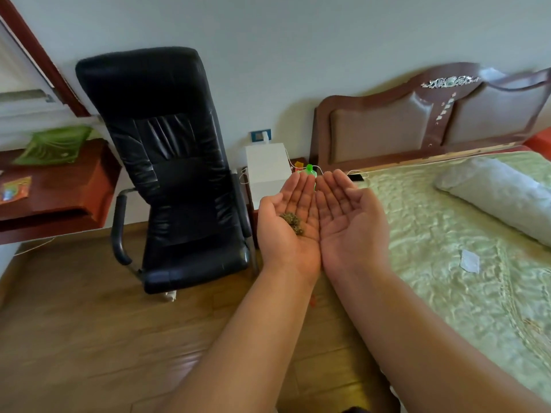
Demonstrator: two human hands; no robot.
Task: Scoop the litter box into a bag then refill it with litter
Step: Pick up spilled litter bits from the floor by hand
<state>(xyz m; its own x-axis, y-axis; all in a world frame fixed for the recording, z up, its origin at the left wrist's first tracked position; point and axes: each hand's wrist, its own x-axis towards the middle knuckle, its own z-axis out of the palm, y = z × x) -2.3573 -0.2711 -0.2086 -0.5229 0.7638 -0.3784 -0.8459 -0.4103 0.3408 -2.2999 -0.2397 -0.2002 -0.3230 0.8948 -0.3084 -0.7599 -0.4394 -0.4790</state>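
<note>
Both my hands are held out palm up, side by side and touching along their inner edges, in the middle of the head view. My left hand (287, 222) has its fingers flat and carries a small clump of brownish-green crumbs (292, 222) on the palm. My right hand (350, 220) is flat and bare. No litter box, scoop, bag or litter sack is in view.
A black office chair (176, 174) stands to the left on the wooden floor (89, 338). A bed (462, 263) with a green quilt and pillow fills the right. A white box (267, 168) and a green bottle (310, 169) sit behind my hands. A red-brown desk (59, 192) is far left.
</note>
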